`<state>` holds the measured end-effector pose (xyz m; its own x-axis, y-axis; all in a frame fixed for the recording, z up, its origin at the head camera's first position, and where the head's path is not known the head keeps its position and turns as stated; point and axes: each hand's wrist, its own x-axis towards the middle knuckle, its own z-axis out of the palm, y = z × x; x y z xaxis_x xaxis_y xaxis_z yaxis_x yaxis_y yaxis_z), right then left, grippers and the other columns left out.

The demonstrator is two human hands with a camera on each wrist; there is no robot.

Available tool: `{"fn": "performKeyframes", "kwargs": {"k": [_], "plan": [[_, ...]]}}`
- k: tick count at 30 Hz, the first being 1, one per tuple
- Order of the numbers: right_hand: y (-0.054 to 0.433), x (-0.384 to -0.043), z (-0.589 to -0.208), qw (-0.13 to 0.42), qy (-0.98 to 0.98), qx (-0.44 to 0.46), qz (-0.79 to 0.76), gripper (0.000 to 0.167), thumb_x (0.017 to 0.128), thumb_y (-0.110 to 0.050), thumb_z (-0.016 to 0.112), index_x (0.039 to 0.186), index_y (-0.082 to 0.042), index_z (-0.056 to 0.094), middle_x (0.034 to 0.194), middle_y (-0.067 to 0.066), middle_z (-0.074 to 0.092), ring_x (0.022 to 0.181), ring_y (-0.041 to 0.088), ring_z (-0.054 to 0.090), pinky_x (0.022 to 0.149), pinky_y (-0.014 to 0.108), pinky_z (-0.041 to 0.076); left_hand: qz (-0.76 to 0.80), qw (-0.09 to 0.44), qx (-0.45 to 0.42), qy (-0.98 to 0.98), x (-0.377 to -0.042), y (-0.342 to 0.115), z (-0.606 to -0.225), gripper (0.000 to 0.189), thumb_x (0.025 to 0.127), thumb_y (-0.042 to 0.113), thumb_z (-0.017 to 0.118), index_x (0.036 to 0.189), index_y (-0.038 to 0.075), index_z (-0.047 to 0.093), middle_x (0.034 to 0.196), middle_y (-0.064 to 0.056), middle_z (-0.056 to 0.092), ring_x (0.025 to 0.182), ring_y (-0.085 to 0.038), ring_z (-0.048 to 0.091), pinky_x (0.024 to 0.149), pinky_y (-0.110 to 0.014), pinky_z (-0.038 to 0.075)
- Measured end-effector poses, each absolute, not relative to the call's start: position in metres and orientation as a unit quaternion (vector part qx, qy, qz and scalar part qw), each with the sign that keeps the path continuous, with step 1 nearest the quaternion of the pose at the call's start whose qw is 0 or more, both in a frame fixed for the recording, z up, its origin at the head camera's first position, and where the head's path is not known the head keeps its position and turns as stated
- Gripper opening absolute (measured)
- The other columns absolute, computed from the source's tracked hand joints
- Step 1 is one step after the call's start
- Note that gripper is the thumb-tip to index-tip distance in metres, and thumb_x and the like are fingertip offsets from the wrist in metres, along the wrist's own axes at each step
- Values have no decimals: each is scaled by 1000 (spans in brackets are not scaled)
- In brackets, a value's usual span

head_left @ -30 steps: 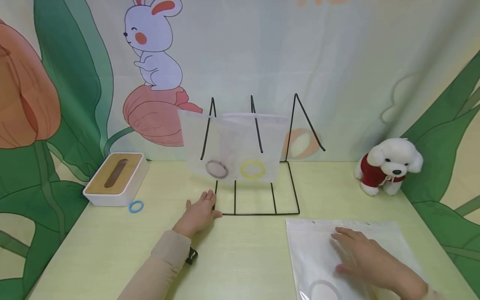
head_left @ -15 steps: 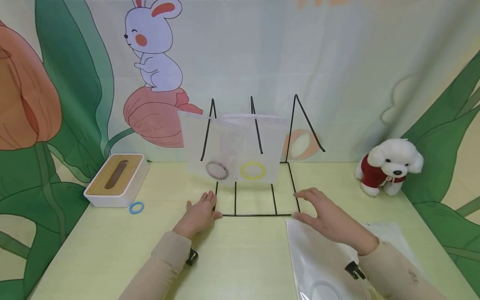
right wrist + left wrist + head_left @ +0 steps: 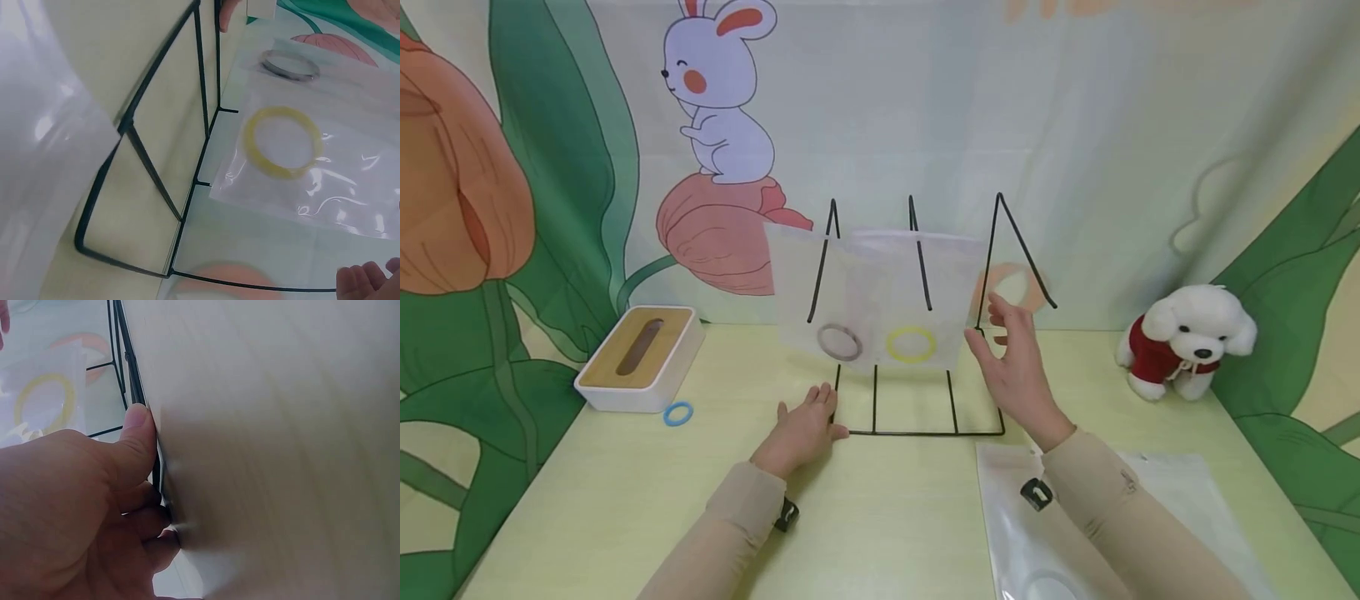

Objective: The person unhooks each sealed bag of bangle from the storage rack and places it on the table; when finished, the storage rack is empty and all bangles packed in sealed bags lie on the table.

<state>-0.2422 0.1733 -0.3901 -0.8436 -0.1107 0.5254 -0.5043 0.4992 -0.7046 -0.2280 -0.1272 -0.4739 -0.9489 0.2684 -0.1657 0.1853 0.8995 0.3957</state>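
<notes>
A black wire rack (image 3: 917, 433) stands on the table with its hooks raised. Two clear zip bags hang from it, one with a brownish ring (image 3: 840, 342), the other with a yellow ring (image 3: 912, 344). At the base's front left corner, my left hand (image 3: 801, 433) holds the wire; the left wrist view has its thumb (image 3: 136, 428) pressed against the bar. My right hand (image 3: 1018, 367) is raised by the rack's right upright, thumb and fingers apart around it. In the right wrist view, its fingertips (image 3: 362, 279) overlap the end of this wire.
Under my right forearm lies another clear bag (image 3: 1003, 517) with a pale ring (image 3: 1049, 587) inside. A wooden-topped tissue box (image 3: 640, 358) and a blue ring (image 3: 678, 414) are on the left. The plush dog (image 3: 1195, 342) sits at the back right.
From over the flat bag, my right hand has moved left past the base's right side, then up to the right upright. The left hand stays on the base corner.
</notes>
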Motion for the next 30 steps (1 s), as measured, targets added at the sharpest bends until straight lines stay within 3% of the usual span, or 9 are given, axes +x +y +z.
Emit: {"fn": "performKeyframes", "kwargs": {"k": [12, 26, 30], "plan": [[161, -263, -381, 251, -823, 192, 471, 65, 101, -21, 54, 155, -6, 22, 135, 25, 35, 120, 28, 38, 92, 42, 39, 190, 103, 121, 969, -228, -128, -477, 72, 98, 34, 57, 152, -1, 26, 159, -17, 17, 147, -31, 15, 106, -73, 9], [152, -262, -372, 314, -808, 207, 453, 61, 100, -18, 55, 153, -5, 27, 137, 24, 34, 111, 32, 40, 86, 38, 39, 189, 108, 118, 969, -229, -127, -478, 73, 97, 35, 57, 152, -1, 25, 160, -16, 15, 147, -30, 13, 107, -72, 8], [150, -261, -372, 339, -787, 214, 469, 58, 99, -14, 56, 151, -5, 33, 129, 24, 40, 107, 32, 43, 83, 36, 40, 188, 112, 116, 969, -229, -127, -477, 73, 98, 35, 57, 152, 0, 24, 160, -16, 15, 147, -30, 13, 107, -72, 8]]}}
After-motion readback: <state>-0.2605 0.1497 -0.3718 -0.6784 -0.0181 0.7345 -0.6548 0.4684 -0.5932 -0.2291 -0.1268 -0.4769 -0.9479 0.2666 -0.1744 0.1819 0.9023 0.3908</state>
